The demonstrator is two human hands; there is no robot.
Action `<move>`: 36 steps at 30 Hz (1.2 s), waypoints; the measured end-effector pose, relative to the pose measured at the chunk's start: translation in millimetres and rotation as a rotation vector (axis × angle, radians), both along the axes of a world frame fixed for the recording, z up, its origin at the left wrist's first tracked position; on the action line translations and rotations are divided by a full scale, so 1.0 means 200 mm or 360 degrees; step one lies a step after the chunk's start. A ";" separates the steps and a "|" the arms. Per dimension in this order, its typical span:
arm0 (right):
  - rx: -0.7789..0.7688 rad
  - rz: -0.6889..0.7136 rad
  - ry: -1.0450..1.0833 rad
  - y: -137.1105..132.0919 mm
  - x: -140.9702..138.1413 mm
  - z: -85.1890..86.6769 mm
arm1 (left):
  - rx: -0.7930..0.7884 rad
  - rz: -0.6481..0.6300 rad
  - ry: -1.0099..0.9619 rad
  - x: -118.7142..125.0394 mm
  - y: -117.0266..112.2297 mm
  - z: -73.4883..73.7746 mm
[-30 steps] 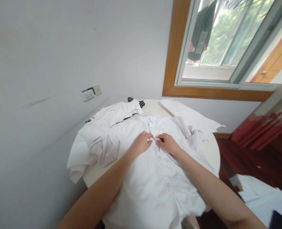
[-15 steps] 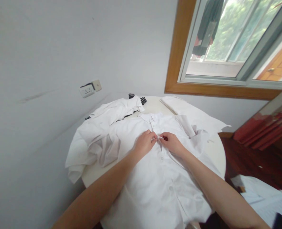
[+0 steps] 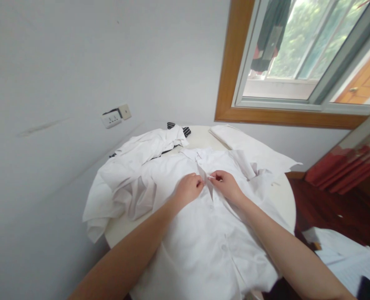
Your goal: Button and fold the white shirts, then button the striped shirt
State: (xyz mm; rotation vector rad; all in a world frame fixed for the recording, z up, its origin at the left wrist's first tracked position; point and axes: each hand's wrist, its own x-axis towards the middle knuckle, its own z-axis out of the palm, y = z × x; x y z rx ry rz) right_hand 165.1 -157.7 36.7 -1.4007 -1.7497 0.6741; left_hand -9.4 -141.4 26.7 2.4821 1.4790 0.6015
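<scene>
A white button-up shirt [image 3: 203,246] lies spread over a round white table [image 3: 281,196], its collar pointing away from me. My left hand [image 3: 187,189] pinches the left edge of the shirt's front opening just below the collar. My right hand [image 3: 227,185] pinches the facing edge, fingers closed on the cloth. The two hands sit a few centimetres apart, with a narrow gap in the placket between them. Small buttons show lower down the shirt front.
More crumpled white clothing [image 3: 134,166] lies on the table's left, with a black-and-white striped piece [image 3: 178,127] behind it. A folded white cloth [image 3: 250,146] sits at the back right. A wall socket [image 3: 112,118] and a wood-framed window [image 3: 297,62] are behind; papers [image 3: 344,258] lie on the dark floor.
Both hands stayed at the top of the placket. They have drawn slightly apart, opening a small gap in the shirt front. The camera shifted a little.
</scene>
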 end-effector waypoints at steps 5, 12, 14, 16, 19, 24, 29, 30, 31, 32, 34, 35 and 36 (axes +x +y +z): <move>0.0049 0.0082 0.0112 0.00 -0.03 -0.03 | -0.0059 0.0009 -0.0034 0.00 0.01 0.02; -0.0062 0.0084 0.0112 0.02 -0.04 -0.08 | -0.0207 0.0003 -0.0226 -0.04 0.03 0.01; -0.0060 0.0081 0.0110 0.02 -0.03 -0.07 | -0.0271 0.0035 -0.0308 -0.04 0.03 0.01; -0.0044 0.0081 0.0099 0.01 -0.03 -0.06 | -0.0457 0.0076 -0.0460 -0.04 0.03 0.01; 0.0006 0.0067 0.0088 0.01 -0.04 -0.05 | -0.0822 0.0135 -0.0721 -0.04 0.03 0.02; 0.0067 0.0053 0.0062 0.00 -0.04 -0.06 | -0.1120 0.0071 -0.1001 -0.04 0.04 0.01; 0.0096 0.0063 0.0036 0.01 -0.04 -0.06 | -0.1202 0.0082 -0.1106 -0.06 0.05 0.00; 0.0091 0.0064 0.0040 0.01 -0.04 -0.06 | -0.1219 0.0084 -0.1114 -0.06 0.05 0.00; 0.0079 0.0068 0.0048 0.01 -0.04 -0.06 | -0.1234 0.0083 -0.1120 -0.06 0.05 0.00; 0.0061 0.0076 0.0060 0.02 -0.04 -0.06 | -0.1251 0.0079 -0.1124 -0.06 0.05 0.01; 0.0019 0.0106 0.0095 0.02 -0.03 -0.07 | -0.1269 0.0071 -0.1130 -0.05 0.04 0.02; 0.0001 0.0121 0.0113 0.03 -0.03 -0.07 | -0.1270 0.0066 -0.1133 -0.05 0.04 0.02; -0.0010 0.0129 0.0127 0.03 -0.03 -0.08 | -0.1269 0.0062 -0.1136 -0.05 0.04 0.03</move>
